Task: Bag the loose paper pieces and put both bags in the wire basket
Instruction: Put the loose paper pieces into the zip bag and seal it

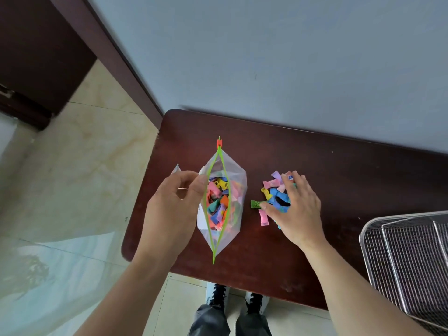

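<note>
A clear zip bag with a green zip strip and a red slider stands open on the dark wooden table; several colourful paper pieces fill it. My left hand pinches the bag's left rim and holds its mouth apart. To the right lies a small pile of loose paper pieces, pink, blue, yellow and green. My right hand rests on that pile with fingers curled over the pieces. A corner of a second clear bag pokes out behind my left hand, mostly hidden.
The wire basket sits at the table's right end, partly out of frame. A pale wall runs behind the table. Tiled floor and a dark door lie to the left; my shoes show below the table's near edge.
</note>
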